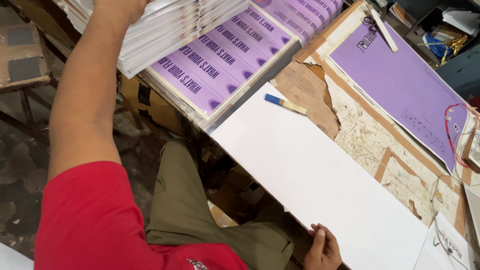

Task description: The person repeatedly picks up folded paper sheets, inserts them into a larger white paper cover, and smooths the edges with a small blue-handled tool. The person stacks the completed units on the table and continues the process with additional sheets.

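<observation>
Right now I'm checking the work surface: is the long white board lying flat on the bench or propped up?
Flat. The white board lies along the bench, a small blue-tipped stick resting on it, and the right hand grips its near edge.

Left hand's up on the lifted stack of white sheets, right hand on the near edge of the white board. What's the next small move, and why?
Probably draw the top sheet off the lifted stack and bring it toward the white board. The left hand already grips the raised stack above the purple printed sheet, while the right hand rests at the board's near edge, and most of the board is bare.
</observation>
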